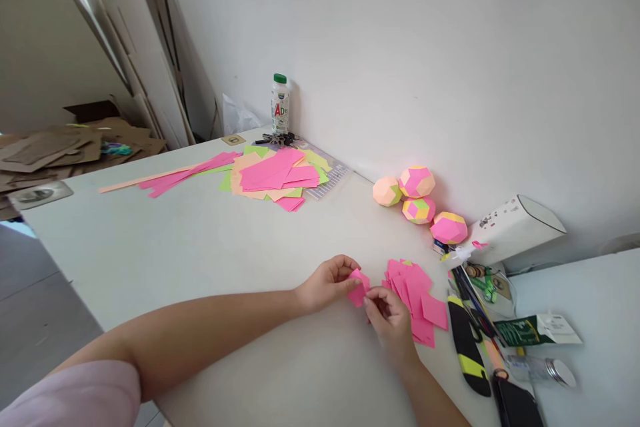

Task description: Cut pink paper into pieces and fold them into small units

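Observation:
Between my hands, just above the white table (240, 247), is a small pink piece of paper (358, 290). My left hand (330, 283) pinches its upper left side between thumb and fingers. At its right edge, my right hand (390, 320) is closed with thumb and forefinger on the paper. Whether the paper is folded I cannot tell. A loose pile of pink paper pieces (415, 293) lies right beside my right hand. Several faceted paper balls (418, 182) in pink, peach, yellow and green sit behind that pile, by the wall.
A stack of coloured paper sheets (280, 170) and long paper strips (195, 170) lie further left. Behind them stands a white bottle (280, 103) with keys (277, 139) at its foot. On the right are a white box (523, 227), a black-yellow cutter (465, 347), a tube (537, 330) and a jar (543, 370).

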Available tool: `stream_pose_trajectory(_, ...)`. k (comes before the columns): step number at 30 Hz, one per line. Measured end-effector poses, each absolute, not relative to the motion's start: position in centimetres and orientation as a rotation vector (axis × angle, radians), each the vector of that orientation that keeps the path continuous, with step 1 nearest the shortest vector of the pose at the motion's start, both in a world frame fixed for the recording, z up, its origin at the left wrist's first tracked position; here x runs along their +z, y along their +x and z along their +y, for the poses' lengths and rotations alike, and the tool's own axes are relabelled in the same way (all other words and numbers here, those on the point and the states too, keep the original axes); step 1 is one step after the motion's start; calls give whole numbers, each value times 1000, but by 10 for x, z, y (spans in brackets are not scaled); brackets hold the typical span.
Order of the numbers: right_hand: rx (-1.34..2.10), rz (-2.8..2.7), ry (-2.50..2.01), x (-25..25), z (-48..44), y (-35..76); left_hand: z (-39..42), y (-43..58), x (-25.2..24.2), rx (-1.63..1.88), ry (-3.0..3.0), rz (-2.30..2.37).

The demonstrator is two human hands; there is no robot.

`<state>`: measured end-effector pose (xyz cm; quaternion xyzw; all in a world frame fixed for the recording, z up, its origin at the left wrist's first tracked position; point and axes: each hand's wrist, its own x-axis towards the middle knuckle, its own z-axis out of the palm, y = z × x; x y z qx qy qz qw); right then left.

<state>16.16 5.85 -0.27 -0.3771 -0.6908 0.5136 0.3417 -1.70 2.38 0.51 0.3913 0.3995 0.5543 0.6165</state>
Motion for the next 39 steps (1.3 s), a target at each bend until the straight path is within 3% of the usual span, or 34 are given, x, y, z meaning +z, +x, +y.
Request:
stream_pose_trajectory(24,1358,-1770,-1048,2,56,159,24,-17,-1,1330,954,763)
stream_pose_trajectory(39,1320,-1897,-936,12,57,157,19,-18,4,1253,1217,967)
